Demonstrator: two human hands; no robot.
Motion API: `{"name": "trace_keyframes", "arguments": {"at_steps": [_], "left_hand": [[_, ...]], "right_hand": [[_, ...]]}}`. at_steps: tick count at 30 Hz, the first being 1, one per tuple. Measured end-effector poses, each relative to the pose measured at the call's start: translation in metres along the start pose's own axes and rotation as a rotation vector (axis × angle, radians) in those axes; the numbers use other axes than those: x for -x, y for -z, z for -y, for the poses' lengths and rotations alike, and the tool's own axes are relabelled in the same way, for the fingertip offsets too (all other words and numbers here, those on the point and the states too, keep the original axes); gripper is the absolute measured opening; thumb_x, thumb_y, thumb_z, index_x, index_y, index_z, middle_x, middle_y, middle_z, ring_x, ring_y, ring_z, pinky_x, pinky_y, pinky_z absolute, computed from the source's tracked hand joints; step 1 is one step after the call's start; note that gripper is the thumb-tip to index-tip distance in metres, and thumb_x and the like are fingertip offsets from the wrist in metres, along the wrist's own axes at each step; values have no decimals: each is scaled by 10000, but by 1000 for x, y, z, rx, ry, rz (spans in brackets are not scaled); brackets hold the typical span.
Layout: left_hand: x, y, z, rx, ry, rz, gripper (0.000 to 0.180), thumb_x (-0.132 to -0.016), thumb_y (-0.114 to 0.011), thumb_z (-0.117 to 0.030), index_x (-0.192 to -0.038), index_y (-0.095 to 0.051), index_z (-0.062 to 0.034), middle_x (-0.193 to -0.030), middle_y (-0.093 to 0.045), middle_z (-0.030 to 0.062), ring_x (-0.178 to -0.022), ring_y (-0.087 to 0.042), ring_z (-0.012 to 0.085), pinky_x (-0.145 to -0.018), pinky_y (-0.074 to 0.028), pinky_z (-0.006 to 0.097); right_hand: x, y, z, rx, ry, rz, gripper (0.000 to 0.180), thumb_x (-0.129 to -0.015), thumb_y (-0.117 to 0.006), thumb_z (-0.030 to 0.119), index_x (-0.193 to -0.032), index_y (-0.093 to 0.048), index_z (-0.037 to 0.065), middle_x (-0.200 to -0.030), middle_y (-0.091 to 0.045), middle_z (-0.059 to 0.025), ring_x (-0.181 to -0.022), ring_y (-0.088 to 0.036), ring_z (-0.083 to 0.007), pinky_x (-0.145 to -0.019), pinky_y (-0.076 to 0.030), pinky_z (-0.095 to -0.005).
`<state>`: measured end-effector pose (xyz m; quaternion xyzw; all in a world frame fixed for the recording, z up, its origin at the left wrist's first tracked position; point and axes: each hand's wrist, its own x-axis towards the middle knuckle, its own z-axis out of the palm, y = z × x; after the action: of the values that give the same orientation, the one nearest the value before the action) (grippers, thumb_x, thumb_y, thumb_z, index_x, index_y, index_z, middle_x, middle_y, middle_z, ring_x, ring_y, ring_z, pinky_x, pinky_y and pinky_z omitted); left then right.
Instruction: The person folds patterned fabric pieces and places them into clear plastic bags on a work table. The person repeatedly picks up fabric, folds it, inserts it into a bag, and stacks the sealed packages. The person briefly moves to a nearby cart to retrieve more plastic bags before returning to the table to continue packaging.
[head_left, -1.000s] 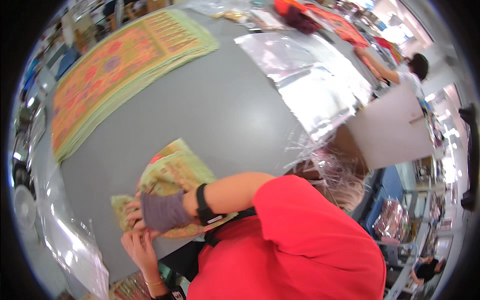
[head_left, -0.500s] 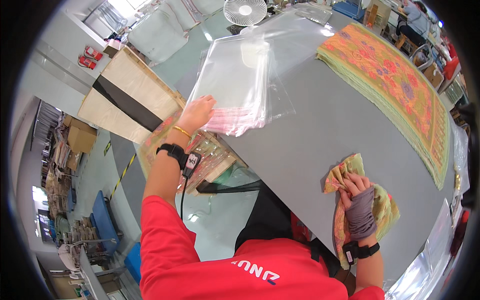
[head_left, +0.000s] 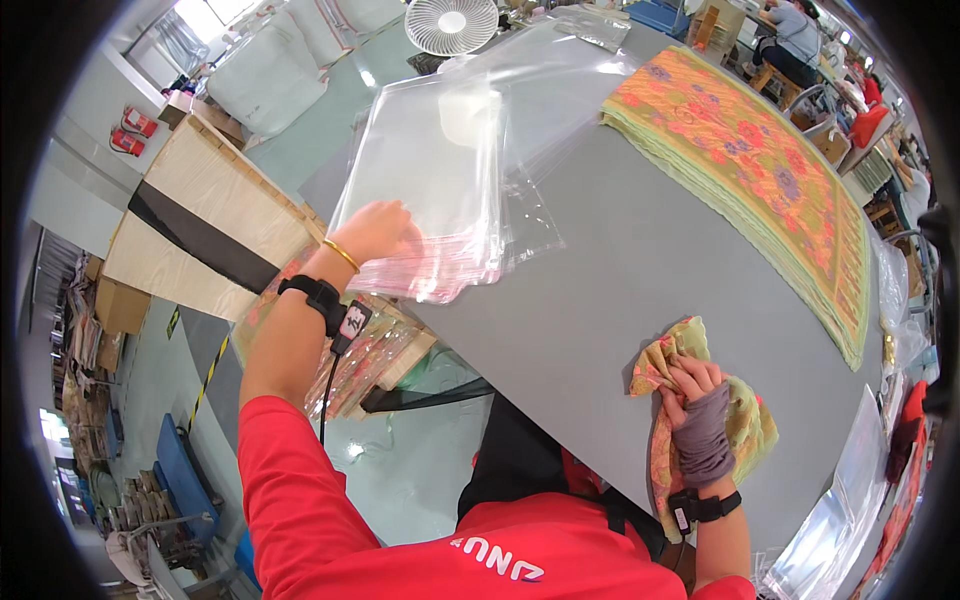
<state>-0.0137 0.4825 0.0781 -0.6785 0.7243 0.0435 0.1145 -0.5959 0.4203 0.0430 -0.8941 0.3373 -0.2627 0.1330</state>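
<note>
A stack of clear plastic bags [head_left: 425,140] with pinkish lower edges lies on the far left part of the grey table [head_left: 560,310]. Over its lower left part is my left hand [head_left: 375,232]; the fingers bend down toward the bags, but their tips are smeared. Whether they pinch a bag, I cannot make out. Near the table's front edge my right hand [head_left: 692,392] grips a bunched green and orange floral scarf [head_left: 752,425], whose folds bulge around the fingers and hang toward the wrist. A grey wrist sleeve covers part of that hand.
Similar floral scarves [head_left: 740,150] form a flat stack at the far right. A white fan [head_left: 450,25] stands beyond the bags. Left of the table are a wooden board [head_left: 190,220] and wrapped floral packages [head_left: 365,365]. Shiny plastic sheets [head_left: 830,510] lie at the right edge.
The view has shifted, so the table sits further left. My left hand's fingers have dipped down and slightly right over the bags. My right hand still holds the scarf.
</note>
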Motion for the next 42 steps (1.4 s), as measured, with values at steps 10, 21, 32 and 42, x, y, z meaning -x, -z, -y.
{"name": "trace_keyframes", "arguments": {"at_steps": [10, 21, 32, 42], "left_hand": [[-3, -64, 34, -51, -251, -344, 333, -912, -716, -404, -820, -794, -94, -881, -766, 183, -850, -729, 398, -756, -570, 510], [-74, 2, 16, 314, 176, -579, 202, -927, -659, -170, -897, -735, 15, -1102, -701, 195, -999, -674, 374, -854, -542, 467], [-105, 23, -284, 681, -416, -96, 110, -903, -666, -91, -870, -656, 13, -1596, -553, 172, -1515, -453, 424, -1227, -343, 486], [-92, 29, -382, 1036, -438, -183, 130, -1000, -636, -100, -923, -619, 3, -1517, -621, 170, -1458, -531, 370, -1174, -437, 423]], "right_hand": [[12, -8, -23, -76, 139, -54, 262, -846, -788, 180, -1107, -797, 189, -1260, -740, -64, -1138, -668, -299, -984, -525, -462], [14, -45, -44, -20, 128, -214, 166, -870, -739, 279, -983, -698, 165, -1129, -668, 12, -1139, -568, -240, -932, -480, -419], [49, 13, -52, 83, 27, -160, 114, -880, -715, 176, -970, -688, 112, -1132, -688, -64, -1080, -623, -305, -963, -527, -420], [71, 25, -7, -33, 85, -180, 298, -793, -804, 91, -1080, -726, 59, -1146, -683, -102, -1083, -629, -334, -920, -548, -451]]}}
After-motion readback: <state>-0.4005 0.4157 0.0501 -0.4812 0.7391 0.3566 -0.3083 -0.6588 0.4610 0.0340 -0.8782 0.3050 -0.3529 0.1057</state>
